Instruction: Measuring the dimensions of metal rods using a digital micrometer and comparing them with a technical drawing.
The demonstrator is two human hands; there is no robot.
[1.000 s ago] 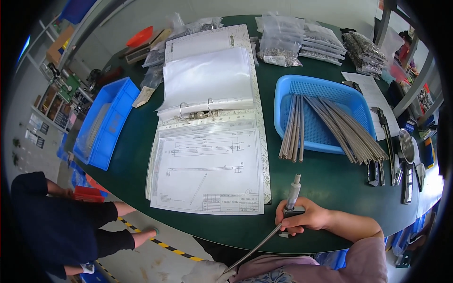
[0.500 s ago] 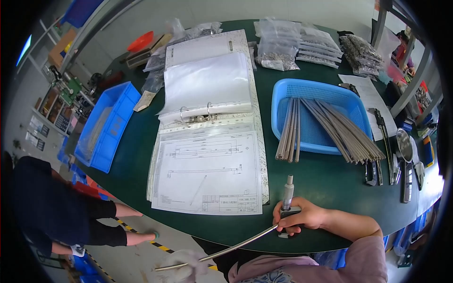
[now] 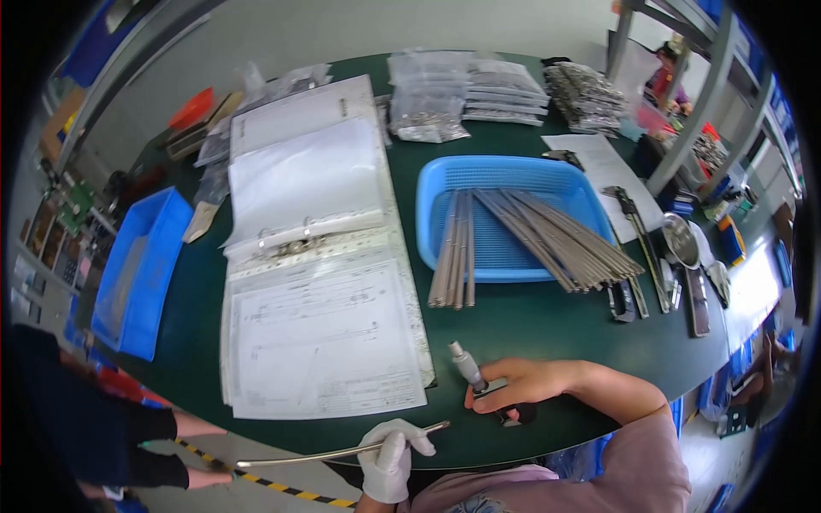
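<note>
My left hand (image 3: 389, 462), in a white glove, is closed around a thin metal rod (image 3: 295, 460) near the table's front edge. The rod lies nearly level, its right tip just beyond my fingers and its long end reaching left past the edge. Bare and a little further right, my right hand (image 3: 532, 382) grips a micrometer (image 3: 466, 364), whose silver thimble tilts up and to the left. A small gap separates the rod's tip from the micrometer. Beyond them, a blue basket (image 3: 425, 224) holds many similar rods in two groups, their ends sticking out over its near rim.
An open ring binder with a drawing sheet (image 3: 329, 342) lies left of the basket. A blue bin (image 3: 111, 329) stands at the left. Calipers (image 3: 640, 239) and a metal scoop (image 3: 681, 241) lie at right; bagged parts (image 3: 505, 90) are stacked behind. A person (image 3: 60, 410) stands at left.
The rod has come away from the micrometer, and my gloved hand has moved up and right along with it. My right hand has shifted left, tilting the micrometer. The whole view has turned.
</note>
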